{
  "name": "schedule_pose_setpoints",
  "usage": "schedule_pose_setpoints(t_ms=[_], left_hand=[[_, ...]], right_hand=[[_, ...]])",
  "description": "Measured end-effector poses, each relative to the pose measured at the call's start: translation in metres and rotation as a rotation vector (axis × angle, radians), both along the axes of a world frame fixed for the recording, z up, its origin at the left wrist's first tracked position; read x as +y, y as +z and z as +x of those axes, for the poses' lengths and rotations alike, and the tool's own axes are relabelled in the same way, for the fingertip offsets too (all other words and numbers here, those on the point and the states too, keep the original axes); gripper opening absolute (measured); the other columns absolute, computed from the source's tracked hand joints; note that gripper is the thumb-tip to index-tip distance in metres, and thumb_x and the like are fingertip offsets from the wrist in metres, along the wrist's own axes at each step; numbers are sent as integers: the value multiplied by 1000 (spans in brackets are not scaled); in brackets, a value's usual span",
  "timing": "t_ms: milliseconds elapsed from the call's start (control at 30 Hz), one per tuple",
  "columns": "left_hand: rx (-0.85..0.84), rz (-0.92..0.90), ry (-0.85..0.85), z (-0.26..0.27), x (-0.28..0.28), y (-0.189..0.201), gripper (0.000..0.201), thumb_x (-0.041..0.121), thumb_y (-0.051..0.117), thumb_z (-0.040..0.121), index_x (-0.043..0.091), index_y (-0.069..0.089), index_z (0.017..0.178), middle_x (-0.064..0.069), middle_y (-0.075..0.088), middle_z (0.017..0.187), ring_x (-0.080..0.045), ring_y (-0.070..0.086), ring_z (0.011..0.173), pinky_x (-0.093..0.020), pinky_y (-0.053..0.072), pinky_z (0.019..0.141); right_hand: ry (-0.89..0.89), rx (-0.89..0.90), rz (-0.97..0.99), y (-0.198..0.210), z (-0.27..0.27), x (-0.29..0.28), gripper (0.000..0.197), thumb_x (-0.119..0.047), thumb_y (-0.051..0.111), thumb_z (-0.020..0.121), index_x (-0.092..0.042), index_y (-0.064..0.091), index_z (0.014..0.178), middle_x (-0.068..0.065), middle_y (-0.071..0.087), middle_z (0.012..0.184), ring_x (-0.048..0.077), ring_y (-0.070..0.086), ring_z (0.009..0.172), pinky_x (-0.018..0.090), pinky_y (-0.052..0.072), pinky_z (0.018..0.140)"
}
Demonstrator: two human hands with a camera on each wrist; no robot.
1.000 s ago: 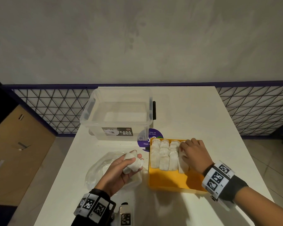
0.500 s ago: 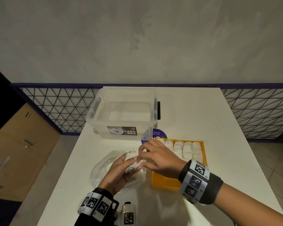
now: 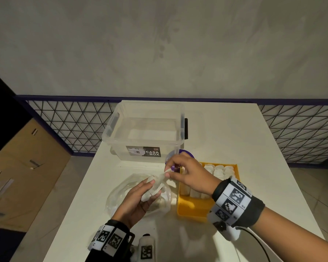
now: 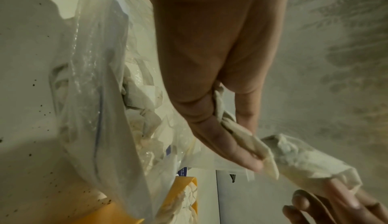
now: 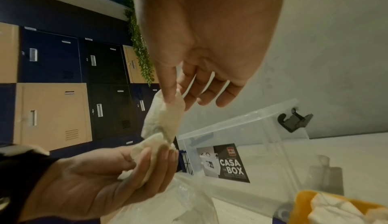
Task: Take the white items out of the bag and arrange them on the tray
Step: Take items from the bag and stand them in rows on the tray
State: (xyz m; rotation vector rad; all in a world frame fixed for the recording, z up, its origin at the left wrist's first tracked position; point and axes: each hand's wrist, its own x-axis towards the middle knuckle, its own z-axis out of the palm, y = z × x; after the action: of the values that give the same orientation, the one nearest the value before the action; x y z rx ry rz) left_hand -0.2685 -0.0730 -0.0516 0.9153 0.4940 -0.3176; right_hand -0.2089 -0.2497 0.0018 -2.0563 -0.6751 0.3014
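White item [image 3: 153, 187] is sitting above the clear bag [image 3: 121, 193], held between both hands; left hand [image 3: 135, 202] is cupping its lower end, fingers [image 5: 155, 162] curled round it; right hand [image 3: 187, 173] is pinching the top corner, fingers [image 5: 170, 84] narrow; bag is lying on the desk [image 3: 225, 140] just left of the yellow tray [image 3: 193, 207]; tray is holding rows of white items [image 3: 219, 170]; clear storage box [image 3: 146, 133] is standing behind.

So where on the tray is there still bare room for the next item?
The near end of the tray is bare yellow, between its front rim and the white items. The far end is crowded. The right hand hides the middle.
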Motion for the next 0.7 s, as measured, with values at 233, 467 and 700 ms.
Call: schedule_pose_setpoints(t_ms=[233,467,700], left_hand=[[35,10,-6,0,1,3,13,1,57,88,0,62,101,-8,69,86,-15,73,72,-18,56,57],[31,16,-46,1,2,-2,24,0,56,89,4,64,110,-11,69,97,-15,72,77,-19,57,62],[29,33,-79,4,0,-3,25,-2,53,89,9,63,109,-11,70,96,-16,72,72,-21,58,61]], right_hand=[[-127,-99,-86,11,11,-10,10,-20,65,84,-16,65,93,-10,51,74,8,45,77,18,35,70],[-156,-145,-344,8,18,-51,15,-25,60,87,-18,64,99,-14,48,74,11,42,83,21,26,69],[-175,-213,-809,-19,14,-119,20,-27,47,93,-29,58,109,-11,50,82,15,44,106,28,21,95]])
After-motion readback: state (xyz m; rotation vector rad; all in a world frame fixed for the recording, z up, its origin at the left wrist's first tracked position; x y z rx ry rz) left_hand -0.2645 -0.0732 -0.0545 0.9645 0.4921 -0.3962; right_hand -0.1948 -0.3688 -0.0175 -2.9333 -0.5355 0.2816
